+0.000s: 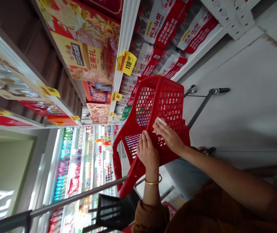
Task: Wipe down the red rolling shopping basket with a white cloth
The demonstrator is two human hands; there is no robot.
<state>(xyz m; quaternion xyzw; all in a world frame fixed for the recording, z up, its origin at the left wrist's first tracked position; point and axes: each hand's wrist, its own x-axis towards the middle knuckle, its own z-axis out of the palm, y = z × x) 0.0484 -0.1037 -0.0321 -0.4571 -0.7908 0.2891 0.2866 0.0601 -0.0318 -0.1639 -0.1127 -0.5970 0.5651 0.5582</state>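
1. The view lies on its side. At far left stands a lit refrigerated display case [87,161] packed with colourful goods. Above it, white store shelving [126,35] carries a gift box of nuts [87,61], a yellow price tag [126,63] reading 119.00, and shrink-wrapped bottled water packs [162,29]. At right, a pale tiled floor [238,110] runs beside the shelving.

2. Your left hand [148,153] is the nearer one to the case, with a gold bangle [153,181] on the wrist and a brown sleeve [150,215] pushed back below it. Its fingers [144,139] are open and extended, lying flat against the red mesh.

3. Your right hand [170,139] sits just to the right of the left, its forearm reaching in from the right edge of the view. Its fingers [164,131] are closed over a crumpled white cloth [158,124], pressing it onto the mesh. It could be a tissue; the view doesn't settle that.

4. The red plastic shopping basket [162,103] stands between your hands and the shelving, its perforated walls intact. It sits on a grey metal tube frame [77,197], and the cloth touches its outer wall.
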